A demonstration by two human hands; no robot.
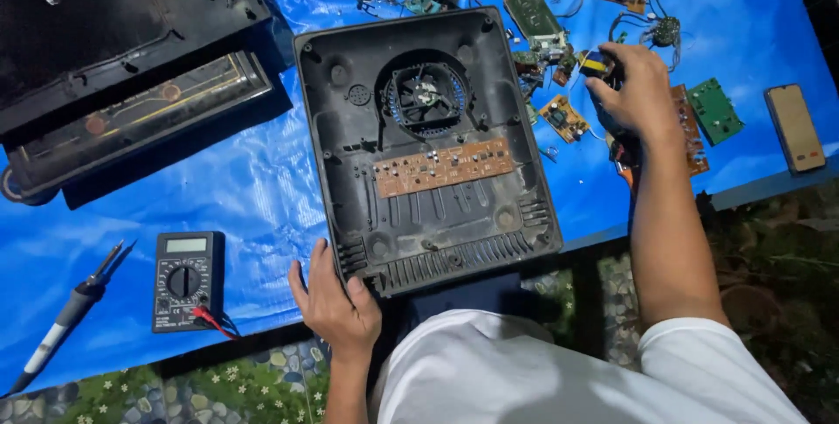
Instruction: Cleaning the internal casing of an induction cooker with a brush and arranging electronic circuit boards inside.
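I log the scene by size. The counter point(262, 188), covered in blue sheeting, carries everything. At its far left corner lies a black appliance top point(114, 31) with a glass control strip along its near side. At the middle, reaching to the near edge, sits the open plastic housing point(489, 109), dark grey, interior up, long axis running from the near edge toward the far edge. Inside it I see a round fan point(426, 94) toward the far end and a brown circuit strip point(443, 167) lying crosswise below it.

My left hand point(336, 302) rests open at the housing's near left corner, thumb against the rim, gripping nothing else. My right hand point(634, 92) is off the housing's right edge, fingers curled around a small part with a blue and yellow tip point(595, 62); what the part is I cannot tell. The housing lies between both hands, the left one touching it, the right one apart.

Smaller items: a multimeter point(186, 280) near the front left edge, a soldering iron point(74, 310) left of it, a phone point(794, 127) at the right edge, loose green boards point(715, 109).
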